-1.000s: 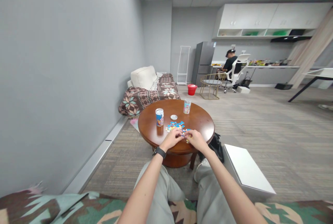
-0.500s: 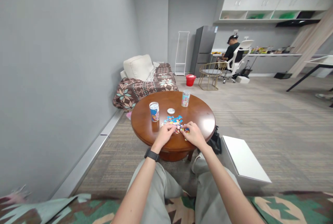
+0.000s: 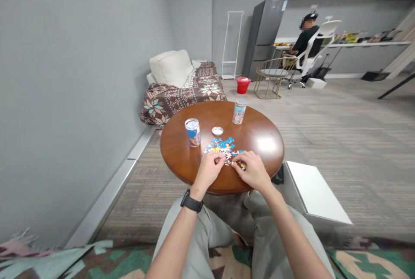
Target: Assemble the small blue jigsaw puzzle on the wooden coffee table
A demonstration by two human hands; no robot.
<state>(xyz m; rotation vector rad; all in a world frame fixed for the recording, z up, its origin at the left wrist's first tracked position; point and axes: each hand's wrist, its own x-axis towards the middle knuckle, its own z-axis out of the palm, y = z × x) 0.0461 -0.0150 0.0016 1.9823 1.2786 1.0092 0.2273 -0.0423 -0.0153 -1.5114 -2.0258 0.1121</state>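
Observation:
A heap of small colourful puzzle pieces [image 3: 222, 145] lies on a round brown wooden table [image 3: 266, 136]. My left hand [image 3: 209, 170] rests at the near edge of the heap, fingers curled and pinched on pieces. My right hand [image 3: 252, 170] sits beside it, fingers closed on a piece at the heap's near right. A black watch [image 3: 191, 201] is on my left wrist. Behind the heap stand a blue printed can [image 3: 192, 132], a round lid [image 3: 217, 130] and a second pale can [image 3: 239, 111].
A patterned sofa with a white cushion [image 3: 181, 84] stands behind the table along the grey wall. A white box [image 3: 316, 192] sits on the floor at the right. A red bucket [image 3: 243, 84], a gold chair [image 3: 272, 76] and a seated person [image 3: 306, 39] are farther back.
The camera has tilted down and closer to the table. Both hands stay together at the near edge of the puzzle pieces, shifting slightly among them.

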